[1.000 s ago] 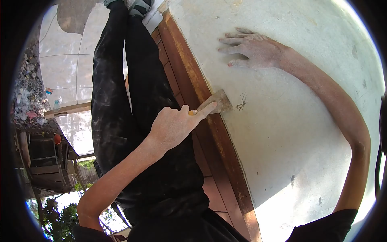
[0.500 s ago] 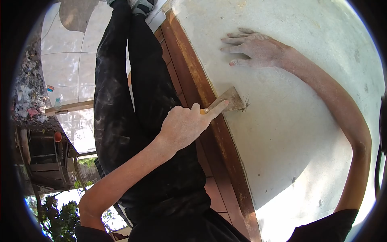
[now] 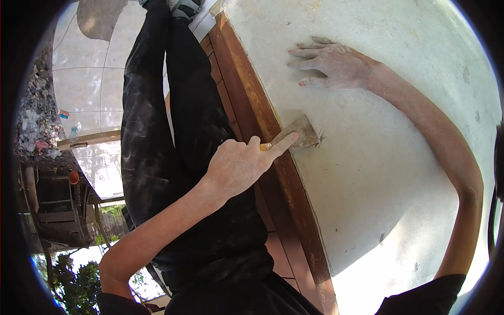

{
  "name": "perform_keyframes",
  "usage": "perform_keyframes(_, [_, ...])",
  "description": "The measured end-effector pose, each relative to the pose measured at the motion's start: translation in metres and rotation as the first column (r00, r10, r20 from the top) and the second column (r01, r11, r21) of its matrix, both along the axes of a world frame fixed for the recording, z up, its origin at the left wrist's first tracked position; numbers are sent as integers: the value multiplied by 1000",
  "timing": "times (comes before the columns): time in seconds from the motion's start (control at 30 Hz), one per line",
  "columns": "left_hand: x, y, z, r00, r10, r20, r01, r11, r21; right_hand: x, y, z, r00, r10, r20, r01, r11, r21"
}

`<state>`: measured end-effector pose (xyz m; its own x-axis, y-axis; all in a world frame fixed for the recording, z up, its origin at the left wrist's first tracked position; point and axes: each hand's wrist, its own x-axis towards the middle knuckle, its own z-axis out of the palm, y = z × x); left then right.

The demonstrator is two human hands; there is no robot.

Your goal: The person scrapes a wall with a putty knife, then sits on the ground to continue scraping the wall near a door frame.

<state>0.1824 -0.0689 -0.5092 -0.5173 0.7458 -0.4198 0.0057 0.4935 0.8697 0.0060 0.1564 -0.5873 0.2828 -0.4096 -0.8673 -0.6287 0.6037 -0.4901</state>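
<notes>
A scraper with a flat, worn metal blade [image 3: 306, 132] is in my left hand [image 3: 239, 163], whose index finger stretches along it. The blade lies against a pale, scuffed surface [image 3: 367, 152], just past its brown wooden edge [image 3: 291, 181]. Small dark marks show at the blade's far corner. My right hand [image 3: 336, 65] rests flat on the same surface, above and to the right of the scraper, with its fingers spread and nothing held. Both hands look dusty.
My legs in dusty black trousers [image 3: 152, 126] stretch along the wooden edge. Reddish tiles [image 3: 278, 254] show beside it. At the left are a light tiled floor [image 3: 79, 92], a wooden strip [image 3: 94, 139], rubble [image 3: 39, 118] and a small orange object [image 3: 74, 177].
The left elbow has shifted slightly outward to the left. Both hands and the scraper look almost unmoved.
</notes>
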Motion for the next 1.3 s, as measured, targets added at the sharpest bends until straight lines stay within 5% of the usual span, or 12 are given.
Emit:
perform_keyframes(0.93, [6, -4, -3, 997, -78, -19, 77, 994, -73, -5, -13, 0, 999, -27, 28, 26, 998, 60])
perform_keyframes(1.3, [5, -4, -6, 1000, -28, -1, 28, 1000, -13, 5, 4, 12, 999, 20, 44, -17, 997, -69])
